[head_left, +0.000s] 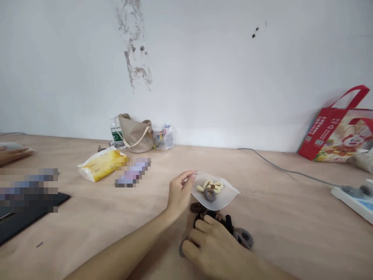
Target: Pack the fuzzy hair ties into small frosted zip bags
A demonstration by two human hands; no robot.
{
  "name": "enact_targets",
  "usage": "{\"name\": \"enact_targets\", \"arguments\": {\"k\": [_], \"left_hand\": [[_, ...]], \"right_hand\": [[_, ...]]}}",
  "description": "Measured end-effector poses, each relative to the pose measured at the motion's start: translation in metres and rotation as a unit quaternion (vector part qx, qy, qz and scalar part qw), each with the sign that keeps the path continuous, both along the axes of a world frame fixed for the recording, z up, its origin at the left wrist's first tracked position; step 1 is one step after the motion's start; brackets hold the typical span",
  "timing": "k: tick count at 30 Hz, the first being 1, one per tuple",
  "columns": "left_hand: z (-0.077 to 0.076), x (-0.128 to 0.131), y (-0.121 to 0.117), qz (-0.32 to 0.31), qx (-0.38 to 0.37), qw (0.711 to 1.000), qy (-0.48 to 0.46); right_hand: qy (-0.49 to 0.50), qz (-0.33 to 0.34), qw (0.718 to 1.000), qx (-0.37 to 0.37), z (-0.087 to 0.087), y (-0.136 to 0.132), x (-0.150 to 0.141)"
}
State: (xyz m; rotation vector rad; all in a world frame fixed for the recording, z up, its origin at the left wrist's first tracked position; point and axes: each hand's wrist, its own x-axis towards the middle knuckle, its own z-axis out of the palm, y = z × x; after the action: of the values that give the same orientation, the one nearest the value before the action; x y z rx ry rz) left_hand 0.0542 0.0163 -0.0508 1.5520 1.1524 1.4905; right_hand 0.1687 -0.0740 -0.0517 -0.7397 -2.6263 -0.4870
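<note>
My left hand pinches the left rim of a frosted plastic bag, whose mouth stands open toward me. Inside lie several cream hair ties and a grey hair tie. Just below the bag, a pile of black, brown and grey hair ties rests on the table. My right hand is over this pile with its fingers curled down around some of the ties; its fingertips are partly hidden. A brown hair tie sits at the pile's upper left, close under the bag.
On the brown-covered table are a yellow tissue pack and a blurred-out phone-like item. A beige handbag stands against the wall. At right are a red shopping bag, a cable and a white power strip.
</note>
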Motion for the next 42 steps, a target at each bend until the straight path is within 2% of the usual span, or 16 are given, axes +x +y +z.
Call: {"name": "enact_targets", "arguments": {"k": [2, 7, 11, 13, 15, 18, 21, 24, 27, 31, 34, 37, 39, 42], "left_hand": [[0.000, 0.000, 0.000, -0.001, 0.000, 1.000, -0.001], [0.001, 0.000, -0.001, -0.003, 0.000, 1.000, -0.002], [0.000, 0.000, 0.000, -0.002, -0.003, 1.000, -0.003], [0.000, 0.000, 0.001, -0.001, -0.004, 1.000, -0.005], [-0.001, 0.001, 0.001, -0.004, -0.005, 1.000, -0.007], [-0.002, 0.001, 0.002, -0.009, -0.006, 1.000, -0.011], [-0.002, 0.001, 0.002, -0.009, -0.003, 1.000, -0.015], [-0.002, 0.001, 0.002, -0.008, -0.002, 1.000, -0.016], [-0.002, 0.001, 0.001, -0.009, -0.004, 1.000, -0.015], [-0.001, 0.001, 0.000, -0.010, -0.006, 1.000, -0.015], [0.000, 0.002, -0.001, -0.011, -0.006, 1.000, -0.014], [0.000, 0.002, -0.001, -0.010, -0.004, 1.000, -0.012], [-0.001, 0.002, -0.001, -0.011, -0.004, 1.000, -0.012], [-0.002, 0.003, -0.001, -0.015, -0.007, 1.000, -0.016]], "right_hand": [[0.008, -0.018, 1.000, 0.006, 0.009, 0.002, 0.009], [0.068, -0.145, 0.987, -0.034, 0.023, 0.020, 0.040], [0.147, -0.132, 0.976, -0.092, 0.015, 0.028, 0.079], [0.186, -0.130, 0.966, -0.123, 0.010, 0.023, 0.102], [0.189, -0.137, 0.955, -0.184, 0.006, 0.014, 0.121], [0.155, -0.121, 0.937, -0.289, 0.000, -0.002, 0.133], [0.124, -0.095, 0.929, -0.335, -0.010, -0.012, 0.130], [0.103, -0.134, 0.936, -0.308, -0.021, -0.014, 0.127], [0.119, -0.171, 0.957, -0.202, -0.023, -0.012, 0.128], [0.152, -0.120, 0.980, -0.036, -0.005, -0.003, 0.116], [0.139, -0.103, 0.984, 0.038, 0.012, 0.010, 0.094], [0.108, -0.143, 0.984, 0.020, 0.019, 0.017, 0.078], [0.103, -0.163, 0.980, -0.046, 0.017, 0.012, 0.075], [0.107, -0.215, 0.959, -0.153, 0.006, -0.005, 0.081]]}}
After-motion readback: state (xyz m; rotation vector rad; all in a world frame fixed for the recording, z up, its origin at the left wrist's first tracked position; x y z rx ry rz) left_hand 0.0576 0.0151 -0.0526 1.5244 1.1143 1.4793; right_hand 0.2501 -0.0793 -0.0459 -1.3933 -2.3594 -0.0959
